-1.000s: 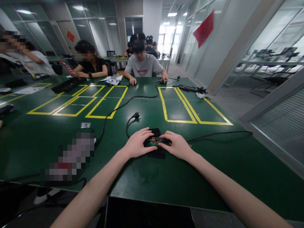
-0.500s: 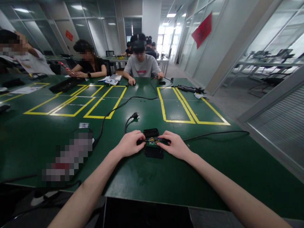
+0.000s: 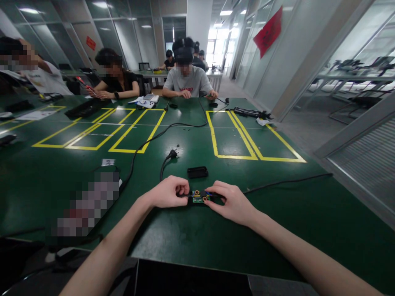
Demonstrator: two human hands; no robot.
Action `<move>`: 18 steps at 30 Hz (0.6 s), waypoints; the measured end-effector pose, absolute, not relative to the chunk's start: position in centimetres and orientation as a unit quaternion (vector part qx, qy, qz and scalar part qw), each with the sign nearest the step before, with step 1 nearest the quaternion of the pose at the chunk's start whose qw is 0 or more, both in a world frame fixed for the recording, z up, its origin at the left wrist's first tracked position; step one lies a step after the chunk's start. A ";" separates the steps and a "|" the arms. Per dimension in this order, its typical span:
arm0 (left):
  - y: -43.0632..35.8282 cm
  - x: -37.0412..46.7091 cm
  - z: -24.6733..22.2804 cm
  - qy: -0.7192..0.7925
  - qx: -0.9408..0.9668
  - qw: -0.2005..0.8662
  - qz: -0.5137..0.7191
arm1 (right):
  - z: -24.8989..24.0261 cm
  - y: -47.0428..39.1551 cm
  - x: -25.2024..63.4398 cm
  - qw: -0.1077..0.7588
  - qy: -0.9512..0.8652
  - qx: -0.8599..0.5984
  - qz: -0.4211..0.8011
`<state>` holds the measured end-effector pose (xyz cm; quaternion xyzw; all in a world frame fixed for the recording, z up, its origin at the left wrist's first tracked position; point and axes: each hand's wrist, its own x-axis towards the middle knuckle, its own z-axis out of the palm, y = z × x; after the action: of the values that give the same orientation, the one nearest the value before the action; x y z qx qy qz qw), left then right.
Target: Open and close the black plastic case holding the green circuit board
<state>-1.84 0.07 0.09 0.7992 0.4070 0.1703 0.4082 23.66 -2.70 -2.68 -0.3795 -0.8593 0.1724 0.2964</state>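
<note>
A small green circuit board [image 3: 197,200] with copper-coloured ring coils lies between my hands, over a dark case half that mostly hides beneath it. My left hand [image 3: 169,192] is closed on the black cable at the board's left end. At the right end, my right hand [image 3: 233,202] pinches the board between thumb and fingers, near some coloured wires. Just beyond the board lies the other black case half [image 3: 197,172], apart from both hands. A black power plug [image 3: 173,153] on a short cable rests farther off, past my left hand.
A blurred-out long object [image 3: 89,205] with a numbered tag [image 3: 108,162] lies to the left. A black cable [image 3: 290,181] runs right. Yellow tape rectangles [image 3: 237,157] mark the green table. A co-worker [image 3: 187,82] sits opposite; a folded black stand [image 3: 251,113] lies at the far right.
Both hands have brought the circuit board nearer to me, from between the two case halves to over the near one. The far case half now lies apart from it.
</note>
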 end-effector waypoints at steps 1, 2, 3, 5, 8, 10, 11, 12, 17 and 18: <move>0.0 -1.8 0.1 0.407 0.797 0.416 0.164 | -2.6 -2.7 23.7 0.295 -0.863 -0.373 0.170; 0.0 -1.8 0.2 0.406 0.795 0.423 0.156 | -2.6 -2.7 23.8 0.294 -0.868 -0.365 0.167; 0.0 -1.8 0.2 0.404 0.794 0.430 0.149 | -2.5 -2.7 23.8 0.292 -0.873 -0.356 0.162; -0.1 -1.8 0.3 0.402 0.792 0.438 0.140 | -2.4 -2.8 24.0 0.287 -0.883 -0.340 0.148; -0.1 -1.8 0.2 0.404 0.795 0.428 0.145 | -2.4 -2.8 24.2 0.273 -0.893 -0.333 0.128; -0.1 -1.8 0.0 0.406 0.802 0.410 0.156 | -2.3 -2.5 24.4 0.259 -0.897 -0.335 0.124; 0.0 -1.7 -0.1 0.406 0.806 0.399 0.162 | -2.3 -2.3 24.6 0.253 -0.899 -0.335 0.126; 0.0 -1.7 -0.3 0.405 0.811 0.386 0.172 | -2.2 -2.1 24.8 0.248 -0.900 -0.335 0.130; 0.3 -1.5 -0.7 0.404 0.840 0.286 0.221 | -2.1 -0.5 26.0 0.264 -0.877 -0.360 0.179; 0.4 -1.5 -0.8 0.404 0.847 0.265 0.222 | -2.1 -0.2 26.2 0.268 -0.872 -0.365 0.188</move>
<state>-1.53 0.39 -0.78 0.8469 0.4041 0.2221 0.2650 26.18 -0.21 -2.10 -0.3649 -0.8718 0.1876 0.2678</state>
